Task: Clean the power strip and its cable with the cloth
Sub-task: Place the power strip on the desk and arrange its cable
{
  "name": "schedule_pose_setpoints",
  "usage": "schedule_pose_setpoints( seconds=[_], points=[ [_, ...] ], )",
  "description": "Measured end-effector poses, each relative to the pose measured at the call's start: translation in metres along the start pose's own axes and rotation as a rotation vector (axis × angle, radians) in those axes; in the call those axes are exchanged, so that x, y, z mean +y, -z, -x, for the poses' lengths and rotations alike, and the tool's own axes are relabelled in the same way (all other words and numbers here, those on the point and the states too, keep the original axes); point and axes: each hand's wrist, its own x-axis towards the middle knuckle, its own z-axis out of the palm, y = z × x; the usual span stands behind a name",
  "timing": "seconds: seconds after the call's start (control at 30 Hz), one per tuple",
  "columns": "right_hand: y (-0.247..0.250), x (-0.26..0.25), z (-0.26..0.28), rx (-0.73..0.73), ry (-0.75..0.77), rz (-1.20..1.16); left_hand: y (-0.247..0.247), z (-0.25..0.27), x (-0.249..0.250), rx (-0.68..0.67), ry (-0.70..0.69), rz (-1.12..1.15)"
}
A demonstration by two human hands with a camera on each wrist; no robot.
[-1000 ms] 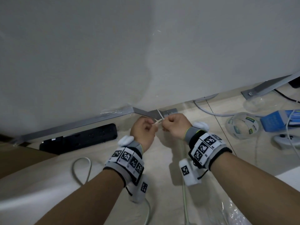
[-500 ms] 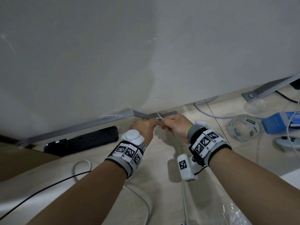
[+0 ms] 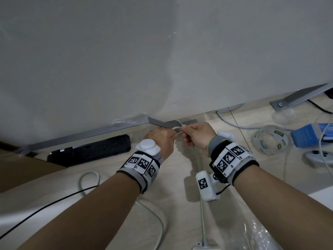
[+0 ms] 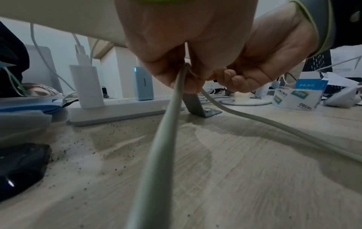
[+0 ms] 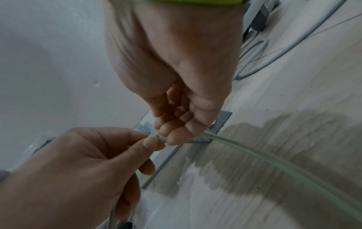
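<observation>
My left hand [image 3: 160, 138] and right hand [image 3: 196, 134] meet low on the floor, by a metal bracket [image 3: 189, 122] at the foot of a white panel. Both grip a pale grey cable [image 4: 162, 139]. In the left wrist view the left hand [image 4: 182, 77] pinches the cable, which bends there and runs off to the right. The right hand [image 5: 172, 128] curls its fingers round the cable [image 5: 274, 161]. A thin white strip [image 3: 177, 121] sticks up between the hands. A black power strip [image 3: 90, 150] lies to the left. No cloth is in view.
A white power strip [image 4: 117, 108] with chargers plugged in lies beyond the panel. Rolls of tape [image 3: 270, 139], a blue box [image 3: 310, 134] and a white controller [image 3: 319, 156] sit at the right. Loose cables [image 3: 155, 219] and dust specks cover the floor.
My left wrist has turned over, so its band now faces up. Both hands have shifted a little towards the bracket and still hold the cable.
</observation>
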Motion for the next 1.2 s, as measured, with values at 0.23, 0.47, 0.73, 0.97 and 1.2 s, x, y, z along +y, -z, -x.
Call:
schedule_pose_setpoints(
  seconds=[0.23, 0.47, 0.73, 0.97, 1.2],
  points=[
    [-0.004, -0.002, 0.002, -0.094, -0.069, -0.114, -0.001, 0.0, 0.0, 0.013, -0.012, 0.011],
    [-0.014, 0.006, 0.0, 0.092, 0.16, 0.427, 0.001, 0.002, 0.003, 0.006, 0.016, 0.042],
    [-0.004, 0.009, 0.009, 0.03, 0.556, 1.501, -0.004, 0.003, 0.004, 0.025, 0.043, 0.157],
    [-0.018, 0.015, 0.035, -0.101, 0.454, 1.626, -0.002, 0.032, -0.002, 0.093, 0.166, 0.372],
    [-0.042, 0.021, 0.046, -0.183, 0.425, 1.629, 0.002, 0.032, -0.006, 0.14, 0.328, 0.432]
  ],
)
